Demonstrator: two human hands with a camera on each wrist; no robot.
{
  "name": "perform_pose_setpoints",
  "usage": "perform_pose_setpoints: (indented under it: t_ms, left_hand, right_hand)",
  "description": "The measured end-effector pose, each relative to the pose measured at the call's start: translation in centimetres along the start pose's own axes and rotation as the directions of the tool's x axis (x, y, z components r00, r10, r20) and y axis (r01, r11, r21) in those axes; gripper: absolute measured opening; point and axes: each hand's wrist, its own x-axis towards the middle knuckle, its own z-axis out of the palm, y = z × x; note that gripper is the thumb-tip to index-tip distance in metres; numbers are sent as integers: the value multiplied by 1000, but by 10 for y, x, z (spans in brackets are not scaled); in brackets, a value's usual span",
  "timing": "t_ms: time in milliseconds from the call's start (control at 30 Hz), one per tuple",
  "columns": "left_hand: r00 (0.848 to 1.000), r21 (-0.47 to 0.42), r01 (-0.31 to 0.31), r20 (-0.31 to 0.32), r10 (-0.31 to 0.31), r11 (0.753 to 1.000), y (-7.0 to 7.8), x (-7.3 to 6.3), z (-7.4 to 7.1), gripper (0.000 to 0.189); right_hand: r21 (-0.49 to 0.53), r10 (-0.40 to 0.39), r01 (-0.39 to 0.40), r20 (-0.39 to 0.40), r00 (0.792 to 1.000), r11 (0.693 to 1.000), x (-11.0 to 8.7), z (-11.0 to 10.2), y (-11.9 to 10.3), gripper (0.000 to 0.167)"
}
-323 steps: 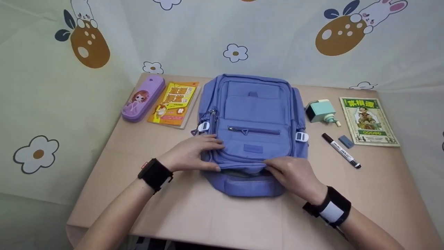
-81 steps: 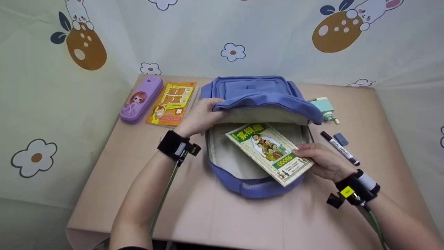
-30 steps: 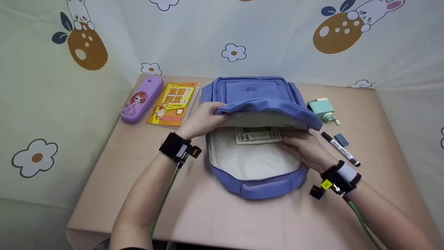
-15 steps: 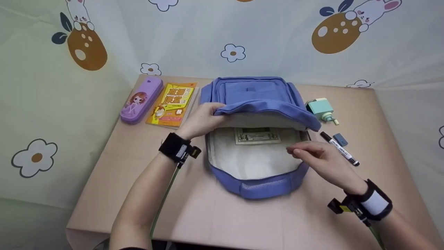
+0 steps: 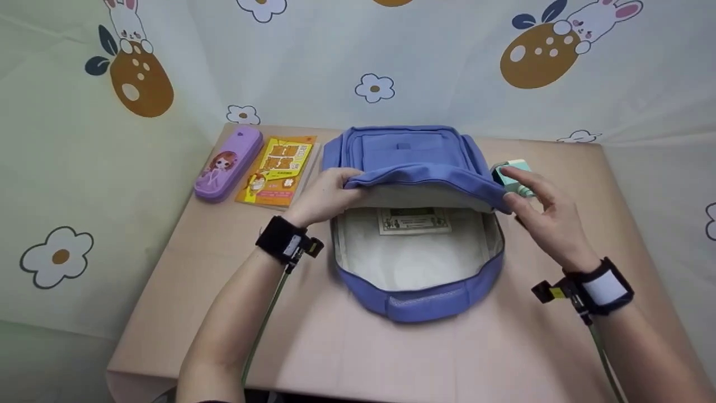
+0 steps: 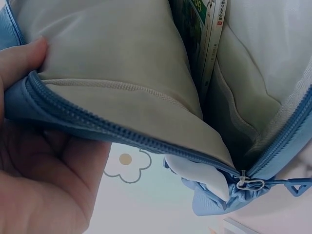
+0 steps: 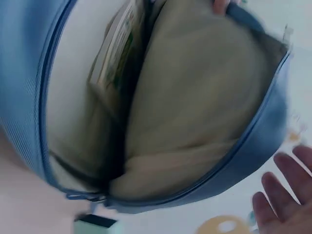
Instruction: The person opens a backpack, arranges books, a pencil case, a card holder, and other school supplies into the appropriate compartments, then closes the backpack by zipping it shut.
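2 hands at work — left hand (image 5: pixel 324 196), left of centre, pinches the raised flap (image 5: pixel 430 176) of the periwinkle backpack (image 5: pixel 430 307), thumb inside; 1 book (image 5: pixel 414 222) within. Step, as judged: a reach for the teal pencil sharpener (image 5: pixel 521 165), right of centre. Right hand (image 5: pixel 554 221) there, fingers spread, gripping nothing — contact cannot be told. Next move calls for curling thumb and fingers round it.
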Motion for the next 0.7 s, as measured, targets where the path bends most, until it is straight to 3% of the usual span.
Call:
perform_pose_setpoints:
  t_ms: [133, 267, 400, 500, 600, 700]
  left_hand:
    - [1000, 2, 9, 8, -9, 1000, 0, 0, 0, 10]
    - [1000, 14, 9, 22, -9, 1000, -1, -1, -1, 9]
    - [999, 23, 20, 34, -21, 1000, 0, -1, -2, 9]
    - [999, 25, 27, 39, -28, 999, 0, 0, -2, 12]
    - [999, 17, 28, 44, -28, 999, -1, 0, -1, 13]
    - [999, -3, 28, 45, -28, 1000, -3, 0, 0, 8]
  right_hand:
    - [-14, 137, -137, 168, 976, 991, 9, -1, 21, 38]
    - [-64, 206, -196, 284, 936, 979, 13, -1, 34, 39]
    - [-104, 251, -229, 352, 902, 968, 15, -3, 40, 45]
    - [-111, 240, -215, 340, 909, 970, 15, -1, 43, 37]
    - [-108, 217, -193, 286, 933, 975, 15, 4, 45, 28]
    - [-108, 203, -183, 219, 955, 977, 15, 11, 45, 31]
